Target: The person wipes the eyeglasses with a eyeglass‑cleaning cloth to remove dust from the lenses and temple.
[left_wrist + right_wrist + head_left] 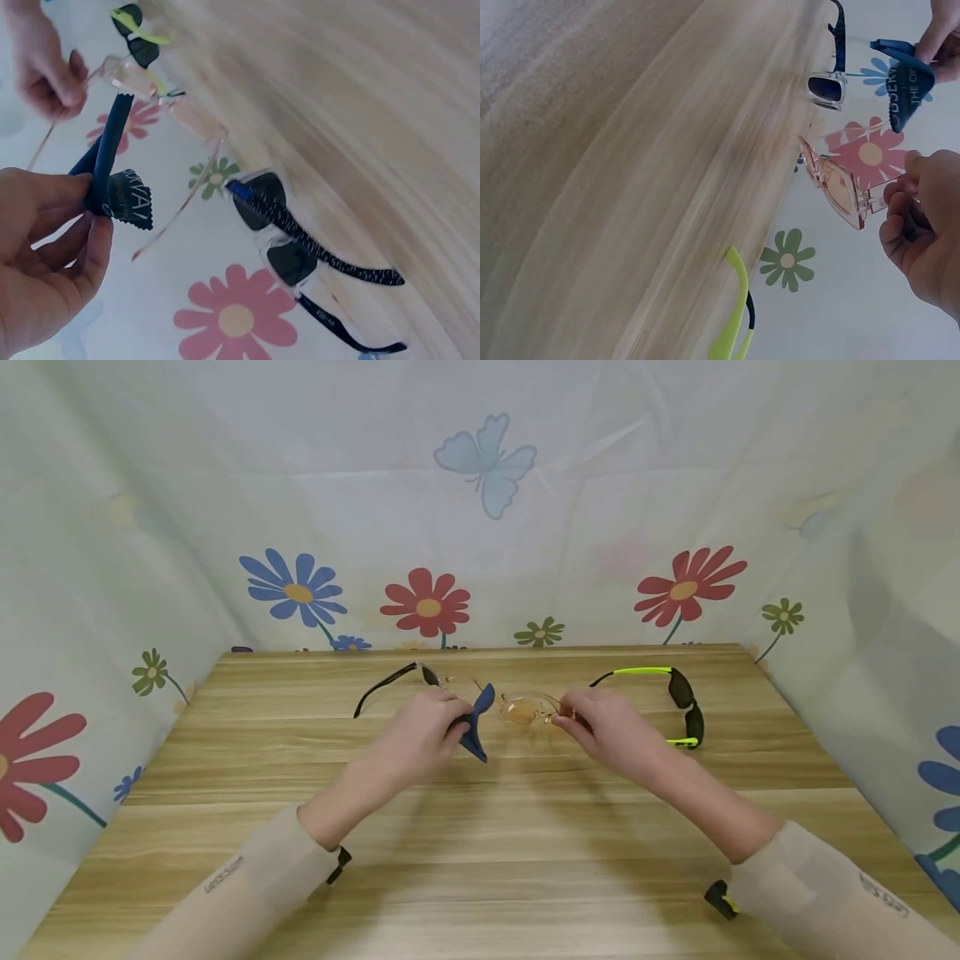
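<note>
My left hand (422, 735) pinches a dark blue lens cloth (476, 727) with zigzag edges and pale print. The cloth is folded between thumb and fingers, its ends sticking out in the left wrist view. My right hand (611, 727) pinches one temple of a pair of glasses (521, 711) with orange-pink tinted lenses and a clear pinkish frame. In the right wrist view those glasses (838, 187) are tilted, with the lenses toward the left hand. The cloth (909, 90) is close to the glasses but apart from them.
Black-templed sunglasses (386, 682) with a clear front lie at the back left of the wooden table (480, 877). Neon yellow and black sunglasses (693, 718) lie to the right, partly behind the right hand. A floral curtain (570, 510) hangs behind the table.
</note>
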A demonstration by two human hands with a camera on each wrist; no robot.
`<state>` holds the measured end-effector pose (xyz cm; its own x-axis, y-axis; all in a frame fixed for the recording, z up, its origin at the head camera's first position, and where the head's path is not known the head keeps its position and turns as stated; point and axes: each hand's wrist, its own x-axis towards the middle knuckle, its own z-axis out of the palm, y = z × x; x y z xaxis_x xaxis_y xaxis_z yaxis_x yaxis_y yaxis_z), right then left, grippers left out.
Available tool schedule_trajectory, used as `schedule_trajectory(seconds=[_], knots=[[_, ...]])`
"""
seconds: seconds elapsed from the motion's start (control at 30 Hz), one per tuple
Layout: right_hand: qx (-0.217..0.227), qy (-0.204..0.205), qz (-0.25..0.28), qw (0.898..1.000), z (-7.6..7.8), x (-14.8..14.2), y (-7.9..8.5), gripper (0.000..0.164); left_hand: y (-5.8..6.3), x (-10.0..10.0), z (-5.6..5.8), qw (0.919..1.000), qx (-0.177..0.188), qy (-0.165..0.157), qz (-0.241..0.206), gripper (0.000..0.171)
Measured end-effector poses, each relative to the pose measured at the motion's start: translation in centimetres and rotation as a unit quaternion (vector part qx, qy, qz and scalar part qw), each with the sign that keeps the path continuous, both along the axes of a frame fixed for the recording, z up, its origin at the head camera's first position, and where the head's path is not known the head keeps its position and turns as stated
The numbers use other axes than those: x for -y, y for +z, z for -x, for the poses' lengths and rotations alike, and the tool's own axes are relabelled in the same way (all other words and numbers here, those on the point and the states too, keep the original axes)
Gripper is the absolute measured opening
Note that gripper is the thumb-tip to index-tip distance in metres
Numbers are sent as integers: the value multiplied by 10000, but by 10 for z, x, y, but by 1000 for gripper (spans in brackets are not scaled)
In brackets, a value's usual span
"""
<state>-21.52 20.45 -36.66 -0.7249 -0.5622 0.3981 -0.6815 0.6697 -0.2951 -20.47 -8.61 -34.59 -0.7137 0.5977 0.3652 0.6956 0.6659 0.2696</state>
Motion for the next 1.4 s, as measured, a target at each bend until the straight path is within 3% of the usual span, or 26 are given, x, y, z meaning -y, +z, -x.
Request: schedule_trajectory(seconds=[0.27,0.6,0.73,0.87,1.17,1.4], knots=[[-290,167,-395,9987,-2,0,-6,9,15,9,0,9984,-7,307,-482,17],[-672,386,-1132,9905,-9,4,-14,17,18,13,4,9962,117,590,-626,18],[-968,473,-1586,9814,-14,7,-16,21,17,12,8,9958,273,689,-535,18],[-1162,547,-2192,9672,-19,14,-19,23,12,9,13,9969,341,587,-399,14],[-1037,656,-3114,9423,-27,25,-22,23,0,-2,15,9968,636,419,-225,11],[-909,663,-3229,9397,-31,27,-24,21,-2,-10,17,9950,869,486,-90,11]])
